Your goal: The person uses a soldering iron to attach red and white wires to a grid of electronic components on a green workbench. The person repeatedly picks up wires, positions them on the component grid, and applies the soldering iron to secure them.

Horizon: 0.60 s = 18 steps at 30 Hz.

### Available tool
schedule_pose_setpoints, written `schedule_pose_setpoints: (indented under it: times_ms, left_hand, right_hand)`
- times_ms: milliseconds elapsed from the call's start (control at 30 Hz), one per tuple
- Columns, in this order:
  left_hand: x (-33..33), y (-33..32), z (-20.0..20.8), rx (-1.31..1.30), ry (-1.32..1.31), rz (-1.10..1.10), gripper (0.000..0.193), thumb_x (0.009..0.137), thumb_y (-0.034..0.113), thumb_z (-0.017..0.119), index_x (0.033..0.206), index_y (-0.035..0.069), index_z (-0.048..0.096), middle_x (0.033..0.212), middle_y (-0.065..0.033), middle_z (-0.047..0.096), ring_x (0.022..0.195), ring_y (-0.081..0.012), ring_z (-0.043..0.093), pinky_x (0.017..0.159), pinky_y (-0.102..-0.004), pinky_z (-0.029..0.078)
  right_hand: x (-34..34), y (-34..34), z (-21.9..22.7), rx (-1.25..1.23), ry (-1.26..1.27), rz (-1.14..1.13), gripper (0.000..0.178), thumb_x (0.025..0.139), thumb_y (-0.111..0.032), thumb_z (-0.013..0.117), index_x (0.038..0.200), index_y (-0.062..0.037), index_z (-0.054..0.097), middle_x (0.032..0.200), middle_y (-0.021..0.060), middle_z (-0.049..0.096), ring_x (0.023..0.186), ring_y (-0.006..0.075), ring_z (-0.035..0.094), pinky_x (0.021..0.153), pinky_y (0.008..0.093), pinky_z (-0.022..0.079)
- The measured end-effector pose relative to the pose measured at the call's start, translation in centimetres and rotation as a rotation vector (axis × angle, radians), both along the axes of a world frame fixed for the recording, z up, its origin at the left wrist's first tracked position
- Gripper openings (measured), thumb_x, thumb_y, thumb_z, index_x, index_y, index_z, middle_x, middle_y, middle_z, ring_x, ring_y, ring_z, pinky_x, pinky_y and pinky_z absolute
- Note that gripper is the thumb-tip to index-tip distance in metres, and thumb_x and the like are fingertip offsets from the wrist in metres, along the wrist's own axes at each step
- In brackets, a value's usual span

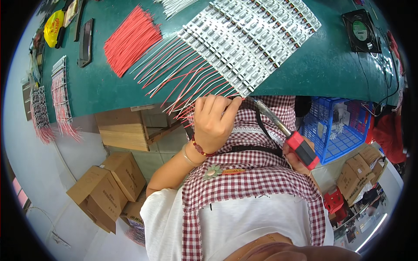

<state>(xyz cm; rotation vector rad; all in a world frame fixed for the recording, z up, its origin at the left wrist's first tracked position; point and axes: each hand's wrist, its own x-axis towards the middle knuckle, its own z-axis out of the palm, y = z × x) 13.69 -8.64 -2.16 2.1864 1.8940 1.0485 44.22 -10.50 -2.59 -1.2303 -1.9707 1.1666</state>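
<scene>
My left hand [214, 119] is closed in a pinch at the near corner of a panel of small white circuit boards [248, 43]. Its thumb and fingertips hold what looks like a thin red wire against the corner board. Rows of red and white wires [183, 71] stick out from the panel's left edge, some passing under my fingers. My right hand [294, 157] grips the red and black handle of a soldering iron [303, 150]. The iron's metal shaft slants up left, its tip close to the same corner and my left fingertips. Whether the tip touches cannot be made out.
A pile of red wires [133, 39] and a bundle of white wires [176, 5] lie on the green table [331, 74]. Wired board strips [62, 93] sit at far left, a black fan [360, 30] at far right. Below are a blue crate [335, 130] and cardboard boxes [102, 187].
</scene>
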Motion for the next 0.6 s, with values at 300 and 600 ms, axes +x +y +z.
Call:
schedule_pose_setpoints:
  times_ms: [300, 600]
  left_hand:
    - [0.0, 0.0, -0.1, -0.015, 0.013, 0.01, 0.025, 0.071, 0.0, 0.075, 0.094, 0.008, 0.071, 0.077, -0.0001, 0.054, 0.069, -0.0185, 0.051, 0.064, -0.0344, 0.035]
    - [-2.3, -2.1, 3.7, -0.209, -0.074, 0.136, 0.018, 0.075, 0.01, 0.078, 0.085, 0.011, 0.064, 0.082, -0.0025, 0.059, 0.078, -0.0223, 0.057, 0.075, -0.038, 0.039]
  right_hand:
    - [0.0, 0.2, 0.8, -0.424, 0.402, -0.113, 0.059, 0.086, -0.051, 0.068, 0.11, 0.0004, 0.053, 0.066, 0.0052, 0.053, 0.053, 0.0167, 0.048, 0.052, 0.0309, 0.041]
    - [-1.7, 7.7, 3.3, -0.55, 0.993, -0.216, 0.054, 0.099, -0.038, 0.056, 0.132, 0.0028, 0.043, 0.072, 0.0066, 0.052, 0.052, 0.0134, 0.047, 0.051, 0.0258, 0.042]
